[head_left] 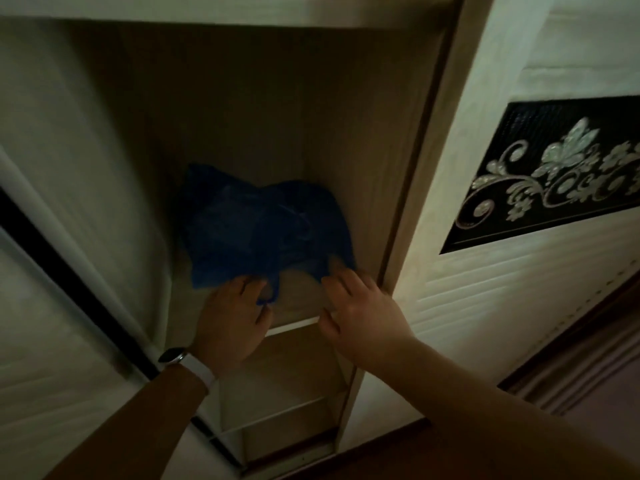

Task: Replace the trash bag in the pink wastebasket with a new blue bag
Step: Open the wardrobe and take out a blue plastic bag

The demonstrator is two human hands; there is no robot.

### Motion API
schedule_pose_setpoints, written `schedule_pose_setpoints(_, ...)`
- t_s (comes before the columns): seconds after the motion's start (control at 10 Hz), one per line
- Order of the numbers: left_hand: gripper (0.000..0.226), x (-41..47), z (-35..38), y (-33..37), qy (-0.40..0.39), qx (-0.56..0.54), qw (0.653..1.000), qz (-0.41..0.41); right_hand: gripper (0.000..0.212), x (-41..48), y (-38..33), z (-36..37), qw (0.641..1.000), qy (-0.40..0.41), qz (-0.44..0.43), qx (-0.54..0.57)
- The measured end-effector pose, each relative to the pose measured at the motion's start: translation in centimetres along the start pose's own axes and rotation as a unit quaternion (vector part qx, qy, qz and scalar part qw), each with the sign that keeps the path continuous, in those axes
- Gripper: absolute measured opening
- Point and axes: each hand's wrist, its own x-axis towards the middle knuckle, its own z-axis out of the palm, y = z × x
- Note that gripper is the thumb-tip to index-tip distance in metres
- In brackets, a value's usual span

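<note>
On the wardrobe shelf (298, 322), the left hand (232, 320) pinches the blue bag (256, 230) by its bottom edge, and the right hand (360, 313) touches its corner, too blurry to tell if it holds on.

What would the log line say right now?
step: fetch bag | left hand: pinches bag | right hand: touches bag | bag: on shelf

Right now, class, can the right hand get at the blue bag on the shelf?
Probably yes: the right hand reaches the blue bag at its lower right corner, and nothing on the shelf stands between.
</note>
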Motion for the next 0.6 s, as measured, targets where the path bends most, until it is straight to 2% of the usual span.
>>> schedule_pose_setpoints(0.1,0.037,0.0,1.7,-0.4,-0.007,-0.037,0.999,-0.025,0.043,1.2,0.5,3.8,0.995,-0.075,0.055,0.024)
schedule_pose_setpoints(0.3,0.028,0.8,4.3,-1.0,-0.027,-0.031,0.998,-0.050,0.048,2.8,1.9,10.0,0.971,-0.172,0.164,-0.003)
schedule_pose_setpoints(0.4,0.031,0.9,4.9,-1.7,-0.022,-0.019,0.999,-0.036,0.046,3.4,2.7,11.9,0.966,-0.189,0.169,-0.055)
schedule_pose_setpoints(0.6,0.022,0.4,4.9,-2.7,0.005,-0.013,1.000,-0.008,0.033,3.5,2.7,11.6,0.974,-0.140,0.179,-0.010)
